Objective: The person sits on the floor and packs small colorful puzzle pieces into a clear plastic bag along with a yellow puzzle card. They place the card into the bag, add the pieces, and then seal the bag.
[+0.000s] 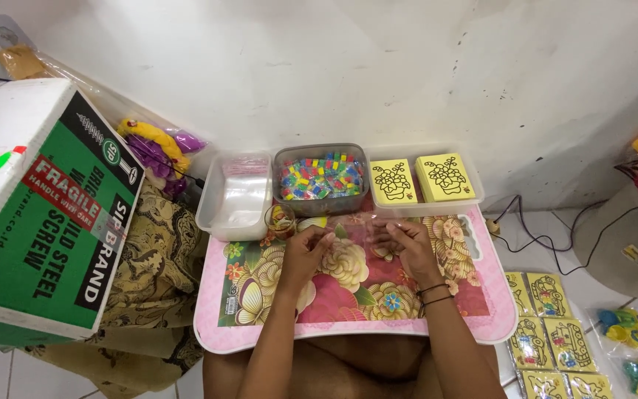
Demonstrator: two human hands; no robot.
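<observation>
On a flowered pink worktop (481, 310) by a white wall, left hand (306, 251) and right hand (406, 244) pinch what seems a clear plastic bag (354, 230) — bead tub (320, 178) beyond.

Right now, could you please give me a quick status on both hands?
Left hand and right hand pinch a clear plastic bag over the pink lap table. Containers behind, apart.

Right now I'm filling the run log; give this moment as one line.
left hand: pinching clear plastic bag | right hand: pinching same bag | over pink floral lap table | bead tub behind
</observation>
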